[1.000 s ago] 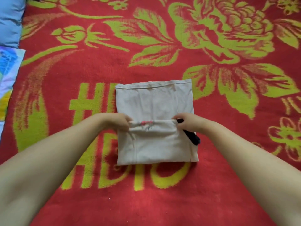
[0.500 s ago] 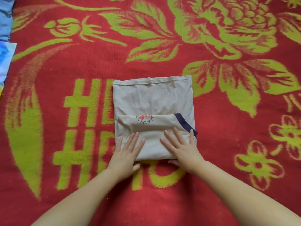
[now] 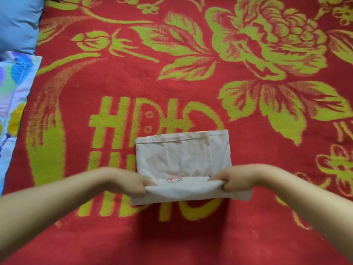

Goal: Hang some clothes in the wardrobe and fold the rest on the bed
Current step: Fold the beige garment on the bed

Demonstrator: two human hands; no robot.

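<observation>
Folding is the step in hand: a beige T-shirt (image 3: 183, 159), already reduced to a compact rectangle, lies on the red floral blanket (image 3: 172, 77) covering the bed, near the lower middle of the head view. Left hand (image 3: 131, 183) and right hand (image 3: 232, 181) each pinch one end of the near folded edge, fingers curled round the cloth, and hold that edge raised off the lower layers. A small red printed emblem (image 3: 173, 180) shows on the lifted flap. Both hands are motion-blurred, so exact finger placement cannot be told.

Next move, as judged: carry the gripped edge forward toward the far hem, keeping both ends level so the fold lands square, then press flat.

Containers: none appear in view. A blue pillow (image 3: 18, 23) and a multicoloured printed sheet (image 3: 13, 96) sit at the left edge, well apart from the shirt. No wardrobe is visible.
</observation>
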